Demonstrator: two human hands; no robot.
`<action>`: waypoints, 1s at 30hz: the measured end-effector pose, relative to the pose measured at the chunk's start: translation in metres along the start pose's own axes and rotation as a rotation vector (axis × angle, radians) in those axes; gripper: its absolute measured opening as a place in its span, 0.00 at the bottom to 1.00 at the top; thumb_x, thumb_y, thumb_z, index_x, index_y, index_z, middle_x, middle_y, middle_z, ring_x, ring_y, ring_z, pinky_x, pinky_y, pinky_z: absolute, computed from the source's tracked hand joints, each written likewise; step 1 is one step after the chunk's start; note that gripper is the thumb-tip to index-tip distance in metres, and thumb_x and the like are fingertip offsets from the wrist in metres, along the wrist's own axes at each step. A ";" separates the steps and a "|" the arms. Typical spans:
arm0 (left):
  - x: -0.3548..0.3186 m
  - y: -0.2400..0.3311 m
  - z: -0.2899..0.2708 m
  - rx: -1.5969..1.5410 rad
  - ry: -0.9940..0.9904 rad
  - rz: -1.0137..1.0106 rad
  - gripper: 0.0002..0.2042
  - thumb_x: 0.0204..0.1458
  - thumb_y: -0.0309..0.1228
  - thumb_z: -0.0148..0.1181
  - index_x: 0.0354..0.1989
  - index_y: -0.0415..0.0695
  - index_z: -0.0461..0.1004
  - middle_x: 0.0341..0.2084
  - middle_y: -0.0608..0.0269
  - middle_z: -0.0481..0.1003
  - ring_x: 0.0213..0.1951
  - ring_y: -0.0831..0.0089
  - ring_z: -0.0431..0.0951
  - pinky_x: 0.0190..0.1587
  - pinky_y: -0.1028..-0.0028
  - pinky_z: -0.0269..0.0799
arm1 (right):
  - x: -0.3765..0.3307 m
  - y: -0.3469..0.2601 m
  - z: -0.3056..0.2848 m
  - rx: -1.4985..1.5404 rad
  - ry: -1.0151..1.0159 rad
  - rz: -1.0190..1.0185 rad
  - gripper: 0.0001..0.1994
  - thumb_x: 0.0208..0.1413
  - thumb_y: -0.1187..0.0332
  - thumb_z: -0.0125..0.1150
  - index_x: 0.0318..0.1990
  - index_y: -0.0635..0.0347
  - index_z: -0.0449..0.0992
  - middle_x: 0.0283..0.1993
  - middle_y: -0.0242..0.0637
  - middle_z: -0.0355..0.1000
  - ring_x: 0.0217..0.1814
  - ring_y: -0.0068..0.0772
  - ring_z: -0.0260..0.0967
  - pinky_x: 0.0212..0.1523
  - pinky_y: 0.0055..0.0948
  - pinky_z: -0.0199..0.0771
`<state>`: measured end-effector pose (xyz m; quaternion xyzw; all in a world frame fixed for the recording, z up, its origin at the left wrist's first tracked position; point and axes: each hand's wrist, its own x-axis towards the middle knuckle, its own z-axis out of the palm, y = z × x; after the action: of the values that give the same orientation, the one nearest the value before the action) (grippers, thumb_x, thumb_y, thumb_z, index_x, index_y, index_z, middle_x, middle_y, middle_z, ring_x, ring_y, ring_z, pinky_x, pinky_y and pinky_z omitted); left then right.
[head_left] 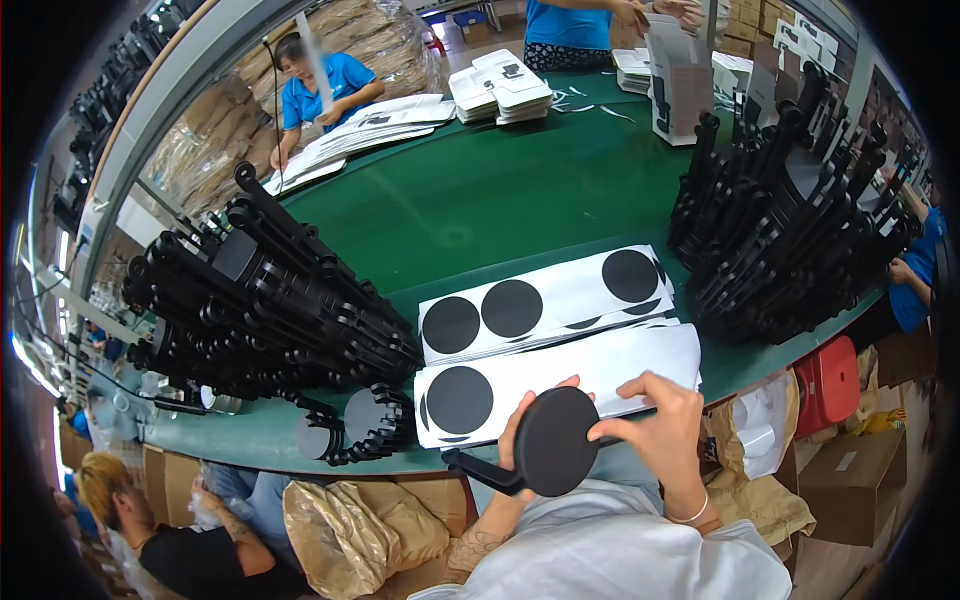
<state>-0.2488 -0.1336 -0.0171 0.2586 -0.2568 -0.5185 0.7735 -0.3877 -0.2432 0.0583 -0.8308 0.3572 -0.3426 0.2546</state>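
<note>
My left hand is closed around a black round base with a short arm sticking out to the lower left. The base's flat, dark face is turned up towards me. At its right edge my right hand touches the rim with the thumb, its other fingers bent and apart from the base. Beneath both hands lies a white sheet with a round black pad at its left. A second white sheet behind it carries several round black pads.
Black arm-like parts are heaped on the left and right of the green table. Several small round-ended black parts lie front left. Printed card sheets and co-workers are across the table. A red stool stands at right.
</note>
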 end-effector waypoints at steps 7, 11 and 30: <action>-0.005 0.001 0.005 -0.314 -0.075 0.057 0.53 0.38 0.59 0.68 0.72 0.62 0.45 0.69 0.34 0.43 0.67 0.34 0.52 0.62 0.45 0.62 | 0.006 0.022 0.013 0.188 -0.026 0.134 0.20 0.33 0.67 0.81 0.18 0.65 0.69 0.15 0.32 0.69 0.17 0.17 0.62 0.20 0.18 0.60; -0.001 0.002 -0.008 -0.240 -0.067 0.047 0.51 0.41 0.63 0.65 0.72 0.64 0.43 0.68 0.38 0.48 0.65 0.33 0.55 0.55 0.39 0.68 | 0.007 0.012 0.011 0.336 -0.061 0.144 0.17 0.46 0.70 0.74 0.18 0.65 0.68 0.13 0.31 0.66 0.15 0.16 0.59 0.18 0.19 0.56; -0.063 0.117 -0.005 0.787 0.233 0.595 0.51 0.28 0.45 0.82 0.66 0.45 0.62 0.61 0.39 0.63 0.59 0.55 0.68 0.58 0.62 0.67 | 0.007 0.030 0.040 0.497 -0.383 -0.165 0.19 0.63 0.68 0.47 0.19 0.66 0.63 0.15 0.42 0.58 0.16 0.38 0.59 0.21 0.32 0.56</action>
<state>-0.1884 -0.0354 0.0489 0.5023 -0.4072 -0.1070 0.7552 -0.3665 -0.2602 0.0159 -0.8187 0.1395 -0.2762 0.4838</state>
